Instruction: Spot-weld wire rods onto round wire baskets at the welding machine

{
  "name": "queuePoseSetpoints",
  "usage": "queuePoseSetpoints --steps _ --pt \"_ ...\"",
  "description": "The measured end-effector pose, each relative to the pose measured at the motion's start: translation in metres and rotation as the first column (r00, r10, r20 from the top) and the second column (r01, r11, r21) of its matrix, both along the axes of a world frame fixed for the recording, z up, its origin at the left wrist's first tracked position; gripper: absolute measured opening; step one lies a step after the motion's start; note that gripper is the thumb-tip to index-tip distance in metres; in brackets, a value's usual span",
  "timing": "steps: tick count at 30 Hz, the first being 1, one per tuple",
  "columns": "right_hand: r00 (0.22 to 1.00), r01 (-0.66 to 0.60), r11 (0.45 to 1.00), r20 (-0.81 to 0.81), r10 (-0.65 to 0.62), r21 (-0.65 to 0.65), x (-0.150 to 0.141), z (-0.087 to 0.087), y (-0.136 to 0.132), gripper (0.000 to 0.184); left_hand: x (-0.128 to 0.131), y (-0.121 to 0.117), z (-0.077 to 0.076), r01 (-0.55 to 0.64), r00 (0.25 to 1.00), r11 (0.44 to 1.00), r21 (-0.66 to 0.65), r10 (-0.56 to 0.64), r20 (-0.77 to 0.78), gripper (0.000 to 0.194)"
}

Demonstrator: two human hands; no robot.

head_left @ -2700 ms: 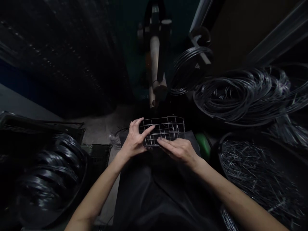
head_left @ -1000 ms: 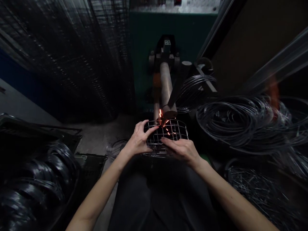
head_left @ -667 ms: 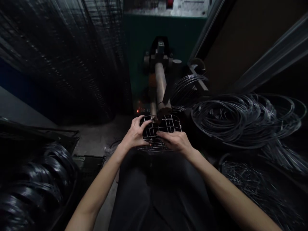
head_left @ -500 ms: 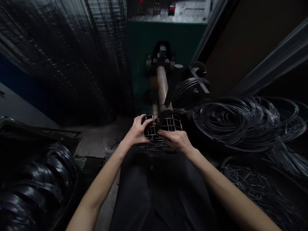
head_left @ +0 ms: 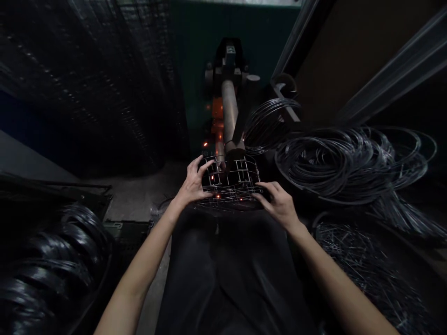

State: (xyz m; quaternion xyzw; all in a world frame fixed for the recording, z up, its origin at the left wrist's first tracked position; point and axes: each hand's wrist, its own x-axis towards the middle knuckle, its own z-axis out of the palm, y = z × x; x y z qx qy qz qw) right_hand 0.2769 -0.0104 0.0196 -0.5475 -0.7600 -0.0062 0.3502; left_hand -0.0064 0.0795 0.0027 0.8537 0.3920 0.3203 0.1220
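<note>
A wire basket [head_left: 240, 177] of thin metal rods sits under the cylindrical arm of a spot welder [head_left: 230, 111]. Orange sparks glow around the basket and beside the welder's lower arm. My left hand [head_left: 193, 181] grips the basket's left side, fingers curled over the upper wires and thumb along the lower ones. At the right end, my right hand [head_left: 279, 200] has thumb and fingers around the basket's lower edge. The contact between the welder tip and the wire is too dark to make out.
Wire hoops [head_left: 342, 158] fill a tub on the right, and short cut rods [head_left: 359, 260] lie in another tub nearer me. Coiled wire rings [head_left: 73, 246] stand at lower left. More hoops [head_left: 268, 121] hang beside the welder; mesh panels [head_left: 94, 83] stand at left.
My right hand has moved from the basket's middle to its right end, its thumb and fingers wider apart. My left hand keeps its grip. Sparks have appeared again since half a second ago.
</note>
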Motion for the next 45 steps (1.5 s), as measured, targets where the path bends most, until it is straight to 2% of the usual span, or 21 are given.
queuePoseSetpoints --steps 4,7,10,12,15,16,19,27,31,35,38,45 --pt "0.991 -0.085 0.987 -0.114 0.069 -0.137 0.010 -0.021 -0.009 0.027 -0.002 0.003 -0.006 0.001 1.000 1.000 -0.019 -0.001 0.016 0.101" --pt "0.983 -0.142 0.984 -0.133 0.127 -0.106 0.007 -0.030 -0.014 0.021 -0.004 0.000 -0.003 -0.012 0.999 0.999 -0.039 0.014 0.043 0.097" --pt "0.976 -0.095 0.995 -0.203 0.085 -0.041 0.004 -0.031 -0.016 0.017 -0.009 -0.014 0.000 -0.084 0.991 0.996 -0.004 0.084 0.103 0.092" --pt "0.968 -0.055 0.998 -0.248 0.044 -0.041 0.004 -0.029 -0.014 0.016 -0.013 -0.028 -0.002 -0.176 0.969 0.984 0.032 0.167 0.184 0.071" --pt "0.961 -0.014 1.000 -0.277 0.007 -0.024 0.003 -0.027 -0.008 0.014 -0.015 -0.049 -0.008 -0.293 0.916 0.956 0.024 0.273 0.295 0.023" --pt "0.958 0.000 1.000 -0.285 -0.001 -0.006 0.002 -0.027 -0.006 0.014 -0.015 -0.055 -0.010 -0.322 0.903 0.946 0.028 0.298 0.310 0.018" --pt "0.953 0.016 1.000 -0.302 -0.008 0.024 0.002 -0.029 -0.001 0.014 -0.012 -0.064 -0.014 -0.378 0.889 0.923 0.077 0.339 0.306 0.016" --pt "0.937 0.021 0.999 -0.348 -0.008 0.034 0.004 -0.027 0.008 0.014 -0.009 -0.066 -0.011 -0.359 0.900 0.926 0.116 0.312 0.303 0.022" --pt "0.932 0.011 1.000 -0.362 -0.001 0.026 0.003 -0.024 0.013 0.015 -0.011 -0.063 -0.013 -0.376 0.891 0.922 0.089 0.334 0.308 0.019" --pt "0.933 0.015 1.000 -0.360 -0.012 0.006 0.006 -0.028 0.012 0.015 -0.014 -0.060 -0.015 -0.292 0.930 0.955 0.055 0.271 0.249 0.014" --pt "0.935 0.042 0.999 -0.351 -0.045 -0.015 0.009 -0.031 0.011 0.016 -0.019 -0.059 -0.016 -0.285 0.933 0.959 0.007 0.275 0.232 0.010" --pt "0.949 0.061 0.998 -0.309 -0.061 -0.011 0.012 -0.037 0.011 0.014 -0.022 -0.065 -0.021 -0.261 0.912 0.960 -0.102 0.280 0.299 0.009"
